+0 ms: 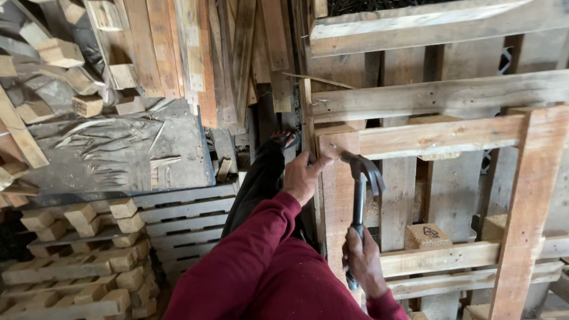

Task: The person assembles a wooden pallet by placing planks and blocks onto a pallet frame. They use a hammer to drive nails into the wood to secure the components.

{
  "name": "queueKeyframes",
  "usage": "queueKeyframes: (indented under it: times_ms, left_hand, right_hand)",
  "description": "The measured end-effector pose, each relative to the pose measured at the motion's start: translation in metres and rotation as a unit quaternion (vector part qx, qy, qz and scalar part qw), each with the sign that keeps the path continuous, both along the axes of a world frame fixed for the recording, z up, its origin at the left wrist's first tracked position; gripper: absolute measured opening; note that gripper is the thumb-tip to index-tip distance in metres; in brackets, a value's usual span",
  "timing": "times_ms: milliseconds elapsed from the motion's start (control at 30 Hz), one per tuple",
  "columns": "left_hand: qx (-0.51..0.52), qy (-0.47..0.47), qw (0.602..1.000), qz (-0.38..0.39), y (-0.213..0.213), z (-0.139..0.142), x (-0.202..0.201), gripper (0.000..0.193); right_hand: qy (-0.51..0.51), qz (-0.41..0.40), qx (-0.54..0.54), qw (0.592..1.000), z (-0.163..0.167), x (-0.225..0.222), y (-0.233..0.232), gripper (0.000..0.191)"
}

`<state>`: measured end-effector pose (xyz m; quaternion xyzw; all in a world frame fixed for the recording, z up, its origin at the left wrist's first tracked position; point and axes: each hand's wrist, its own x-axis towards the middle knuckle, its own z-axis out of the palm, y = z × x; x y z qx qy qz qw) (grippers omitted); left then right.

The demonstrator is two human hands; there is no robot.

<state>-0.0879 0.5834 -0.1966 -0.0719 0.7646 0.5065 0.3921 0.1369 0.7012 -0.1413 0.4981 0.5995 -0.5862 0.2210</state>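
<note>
A person in dark red sleeves looked down at a weathered wooden pallet (438,136) standing on edge in front of them, its pale and reddish boards crossing one another. The right hand (363,261) was closed firmly around the black handle of a steel claw hammer (361,178), whose head was raised to the upper corner of a reddish upright board (336,178), close to a small nail (333,147) that stood out from the wood. The left hand (303,175) rested on the edge of that same board, fingers curled around it and thumb reaching toward the nail, gripping nothing else. Judging by the nail standing proud, the work at this corner looked unfinished, while the other boards appeared already joined; whether more nails remained could not be told. To the left lay a heap of loose wooden blocks (89,228) on a flat grey pallet (184,216), a crumpled grey plastic sheet (118,148), and leaning planks (178,47) behind
</note>
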Motion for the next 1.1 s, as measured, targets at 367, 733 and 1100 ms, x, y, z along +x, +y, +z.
queueKeyframes:
  times_ms: [367, 733, 1100]
  left_hand:
    - [-0.038, -0.066, 0.946, 0.316, 0.029, 0.045, 0.035, 0.047]
    - [-0.094, 0.243, 0.928, 0.264, 0.035, 0.058, 0.033, 0.04]
    - [-0.052, 0.268, 0.912, 0.306, 0.043, 0.057, 0.034, 0.034]
  right_hand:
    - [0.071, 0.012, 0.033, 0.997, -0.012, -0.006, -0.009, 0.048]
    - [0.154, -0.221, -0.163, 0.949, 0.02, -0.013, -0.022, 0.054]
    - [0.182, -0.261, -0.227, 0.921, 0.026, -0.01, 0.0, 0.055]
